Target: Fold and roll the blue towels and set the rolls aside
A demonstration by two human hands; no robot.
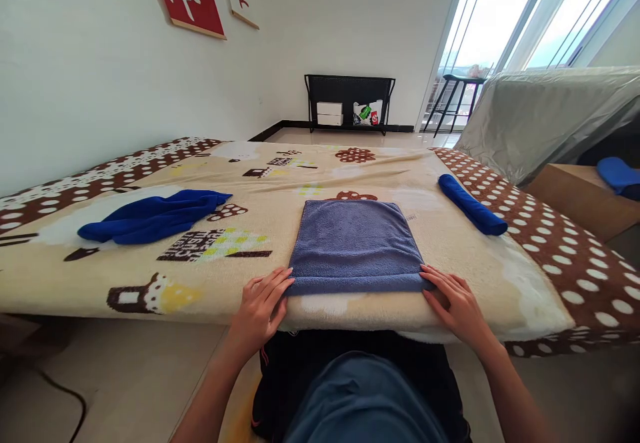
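A grey-blue towel [356, 239] lies spread on the patterned blanket, its near edge turned over into a narrow roll. My left hand [264, 301] grips the left end of that roll, thumb below and fingers on top. At the right end, my right hand [454, 299] pinches the roll in the same way. Farther left, a bright blue cloth [155, 217] lies loosely crumpled. Toward the right side rests a rolled blue towel [473, 205].
The cream blanket [300, 176] covers a low surface with brown dotted borders. At the back wall stands a black rack [350, 89] holding white boxes. A cardboard box [575, 196] and a plastic-covered piece of furniture [560, 113] stand at right, beyond them a stool [455, 99].
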